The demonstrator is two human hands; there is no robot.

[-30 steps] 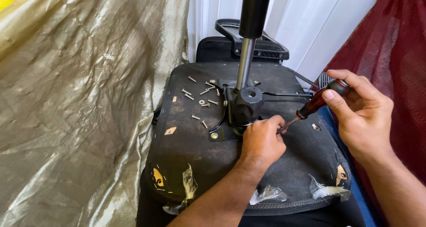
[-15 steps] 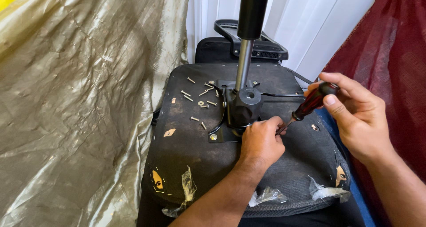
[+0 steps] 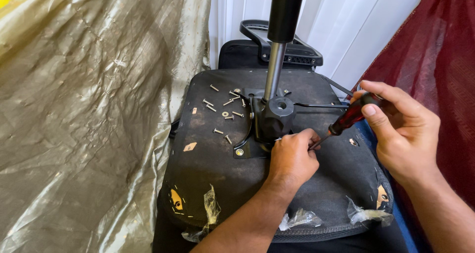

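The left hand [image 3: 293,158] hides the screwdriver [image 3: 346,120] tip at the chair mechanism [image 3: 269,122].

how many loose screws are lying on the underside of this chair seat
About 9 loose screws lie on the seat underside, all left of the metal post: six upper ones beside the bracket, three lower. The left hand may hide more.

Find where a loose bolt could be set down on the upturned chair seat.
Bare fabric lies between the loose screws and the seat's near edge, left of the left hand. It is crowded around the mounting plate and screwdriver.
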